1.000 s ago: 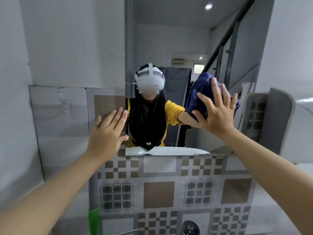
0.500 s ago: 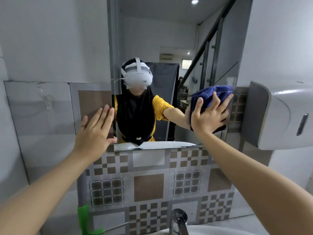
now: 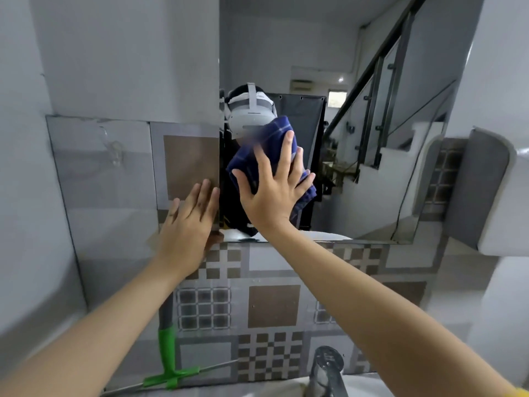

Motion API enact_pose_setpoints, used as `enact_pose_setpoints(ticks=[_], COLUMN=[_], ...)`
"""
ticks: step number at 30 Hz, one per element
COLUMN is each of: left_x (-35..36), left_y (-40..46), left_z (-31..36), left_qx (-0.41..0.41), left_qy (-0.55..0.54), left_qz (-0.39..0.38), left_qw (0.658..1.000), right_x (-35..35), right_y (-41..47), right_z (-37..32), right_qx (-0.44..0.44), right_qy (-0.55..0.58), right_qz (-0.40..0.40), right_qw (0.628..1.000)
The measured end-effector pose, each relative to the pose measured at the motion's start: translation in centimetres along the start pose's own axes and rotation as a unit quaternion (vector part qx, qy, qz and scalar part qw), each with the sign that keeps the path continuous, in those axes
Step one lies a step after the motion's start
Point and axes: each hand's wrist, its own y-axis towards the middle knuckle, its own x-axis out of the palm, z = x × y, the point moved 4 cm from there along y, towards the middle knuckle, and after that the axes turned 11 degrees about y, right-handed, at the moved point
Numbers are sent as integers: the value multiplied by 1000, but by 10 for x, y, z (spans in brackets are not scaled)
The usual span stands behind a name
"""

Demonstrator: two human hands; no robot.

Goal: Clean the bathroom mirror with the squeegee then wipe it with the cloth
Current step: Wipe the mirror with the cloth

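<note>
The blue checked cloth lies pressed flat against the mirror a little above the middle of the frame, near the glass's left edge. The right hand covers it, palm on the fabric and fingers spread wide and straight, pressing rather than gripping. Just beside it at centre left, the left hand lies flat and open, holding nothing, across the mirror's lower left corner and the adjoining wall tile.

The mirror fills the upper centre and right of the frame, and its glass reflects a staircase with a dark railing, a white ceiling and the person wearing a white headset. Below it runs a wall of grey, white and brown patterned tiles. At lower left the squeegee, with a green handle and a long thin blade, leans against these tiles. A chrome tap stands at bottom centre above a white basin. A grey and white dispenser is mounted at the right edge.
</note>
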Motion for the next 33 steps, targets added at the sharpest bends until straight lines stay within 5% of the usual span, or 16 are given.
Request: enact_pose_setpoints(ticks=[4, 10, 15, 26, 33], left_x=[0, 1, 3, 8, 7], left_y=[-4, -7, -8, -9, -9], left_z=[0, -2, -3, 1, 1], left_qx=[-2, 3, 19, 18, 16], left_qy=[-32, -26, -17, -16, -25], left_qz=[16, 17, 16, 24, 25], left_qw=[999, 1000, 1000, 999, 999], right_x=[6, -13, -46, -109, -100], right_y=[-6, -17, -16, -21, -41], right_z=[-5, 28, 84, 202, 191], right_qx=[-58, -282, -309, 24, 313], right_qy=[-17, -55, -95, -45, -11], right_qz=[1, -43, -41, -22, 119], right_qw=[998, 957, 946, 998, 942])
